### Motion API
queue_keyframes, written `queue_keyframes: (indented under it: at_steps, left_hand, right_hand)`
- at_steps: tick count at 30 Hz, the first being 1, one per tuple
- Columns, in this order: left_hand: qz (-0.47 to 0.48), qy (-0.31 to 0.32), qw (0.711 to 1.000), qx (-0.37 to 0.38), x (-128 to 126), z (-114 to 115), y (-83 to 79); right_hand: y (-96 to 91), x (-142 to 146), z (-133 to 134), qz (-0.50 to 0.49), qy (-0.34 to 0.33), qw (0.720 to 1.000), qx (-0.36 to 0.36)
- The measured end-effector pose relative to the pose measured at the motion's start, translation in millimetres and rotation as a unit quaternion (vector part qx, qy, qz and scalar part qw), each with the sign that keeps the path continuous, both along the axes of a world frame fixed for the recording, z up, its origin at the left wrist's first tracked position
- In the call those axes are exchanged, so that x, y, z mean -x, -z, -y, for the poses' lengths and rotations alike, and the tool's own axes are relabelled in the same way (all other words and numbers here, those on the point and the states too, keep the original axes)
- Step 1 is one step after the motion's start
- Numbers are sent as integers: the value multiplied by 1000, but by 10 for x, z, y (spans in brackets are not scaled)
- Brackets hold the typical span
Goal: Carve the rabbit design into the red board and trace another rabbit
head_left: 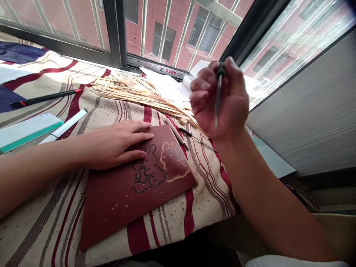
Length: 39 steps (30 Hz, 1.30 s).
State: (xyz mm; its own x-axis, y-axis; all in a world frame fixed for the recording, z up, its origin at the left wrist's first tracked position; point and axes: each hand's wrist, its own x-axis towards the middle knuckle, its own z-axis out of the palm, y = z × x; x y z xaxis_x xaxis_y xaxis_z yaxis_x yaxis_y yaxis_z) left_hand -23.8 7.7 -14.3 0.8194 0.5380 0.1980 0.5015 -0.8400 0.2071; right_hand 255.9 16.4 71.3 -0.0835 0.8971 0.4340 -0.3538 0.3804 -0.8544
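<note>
My left hand [122, 142] lies flat on a reddish-brown board [111, 211], its fingers stretched out near the carved pictures. One carved rabbit figure [148, 172] has dark outlines; beside it, a second figure [175, 161] is cut in pale lines. Small shavings are scattered over the board. My right hand [222, 96] is raised above the table to the right, its fingers closed round a carving tool [218, 98] with a dark handle and thin metal shaft. The shaft points down toward my wrist, apart from the board.
Past the board's right edge lie a pale-handled tool [177, 133] and a black-handled tool [197, 139]. Thin wood strips [139, 94] and papers [167, 85] are heaped by the window. To the left are a white marker [66, 126], a black pen [47, 98] and a white-and-green box [30, 129].
</note>
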Motion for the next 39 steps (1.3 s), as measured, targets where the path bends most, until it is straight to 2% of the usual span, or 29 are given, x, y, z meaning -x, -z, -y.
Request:
queue_keyframes:
  at_steps: [5,8,11,14,17,20,34,39]
  left_hand:
    - [20,29,999,-24,-102,145,12]
    - [4,27,999,-16,-119,163,-8]
    - [8,38,999,-16,-101,136,9]
    - [30,55,998,-25,-78,107,46]
    - [26,54,998,-5,-69,94,66]
    - [23,45,999,16,-65,92,69]
    - [30,44,998,30,-63,98,54]
    - [30,43,998,34,-59,98,40]
  right_hand:
    - [190,306,201,-87,-81,986,114]
    - [310,420,237,-112,-102,972,182]
    - [417,458,223,-99,-73,959,255]
    - [475,451,167,-122,-6,948,295]
    - [485,443,111,-134,41,943,302]
    - [481,452,95,-120,58,946,294]
    - [481,459,121,-151,35,946,285]
    - [491,482,126,-138,49,947,285]
